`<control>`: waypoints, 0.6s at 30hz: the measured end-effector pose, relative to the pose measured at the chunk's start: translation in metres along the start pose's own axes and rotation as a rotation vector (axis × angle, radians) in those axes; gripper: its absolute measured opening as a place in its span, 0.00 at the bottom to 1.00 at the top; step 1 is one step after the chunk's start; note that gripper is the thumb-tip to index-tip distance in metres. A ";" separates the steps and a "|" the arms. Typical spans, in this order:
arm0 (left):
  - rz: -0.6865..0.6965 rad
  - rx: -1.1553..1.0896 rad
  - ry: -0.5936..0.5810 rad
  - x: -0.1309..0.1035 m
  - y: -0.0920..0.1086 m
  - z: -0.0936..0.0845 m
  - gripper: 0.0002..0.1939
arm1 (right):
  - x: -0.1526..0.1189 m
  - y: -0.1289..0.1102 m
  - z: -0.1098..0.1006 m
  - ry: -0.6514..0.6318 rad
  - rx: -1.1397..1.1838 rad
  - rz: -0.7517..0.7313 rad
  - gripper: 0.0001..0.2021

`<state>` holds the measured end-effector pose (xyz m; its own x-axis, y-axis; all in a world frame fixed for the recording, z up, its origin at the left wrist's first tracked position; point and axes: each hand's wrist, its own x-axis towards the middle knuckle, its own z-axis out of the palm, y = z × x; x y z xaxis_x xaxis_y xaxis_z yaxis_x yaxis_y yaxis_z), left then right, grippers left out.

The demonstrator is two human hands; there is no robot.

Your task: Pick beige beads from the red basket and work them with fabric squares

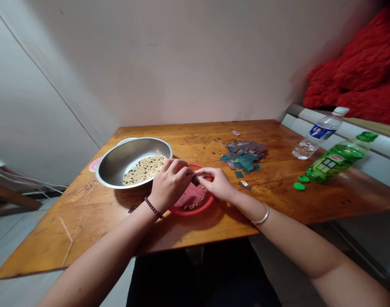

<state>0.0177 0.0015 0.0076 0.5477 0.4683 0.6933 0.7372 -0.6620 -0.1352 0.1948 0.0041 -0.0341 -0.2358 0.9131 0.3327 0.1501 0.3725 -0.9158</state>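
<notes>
Over a red mesh basket (195, 209), my left hand (172, 182) and my right hand (218, 183) meet at the fingertips. Both hold a small dark piece (195, 181) between pinched fingers; its details are too small to tell. A few pale beads (191, 207) lie in the basket. At the left stands a wide steel bowl (113, 168), tilted, with many pale and some dark beads (145, 169) inside. A pile of green and brown scraps (244, 155) lies to the right, beyond my right hand.
A clear water bottle (319, 133) and a green bottle (340, 157) stand at the right, with green caps (299, 186) beside them. Loose string (74, 234) trails over the left of the wooden table (108, 232). A small pink object (235, 132) lies at the back.
</notes>
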 end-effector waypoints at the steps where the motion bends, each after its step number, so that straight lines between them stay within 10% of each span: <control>1: 0.002 0.005 0.000 0.000 0.000 0.000 0.04 | 0.000 0.000 0.000 -0.001 0.000 0.002 0.10; 18: 0.038 0.013 -0.039 0.000 0.000 0.000 0.05 | 0.002 0.004 0.001 0.013 0.093 0.049 0.10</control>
<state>0.0174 0.0013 0.0075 0.5907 0.4655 0.6590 0.7201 -0.6726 -0.1703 0.1939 0.0075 -0.0371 -0.2182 0.9320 0.2893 0.0716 0.3109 -0.9477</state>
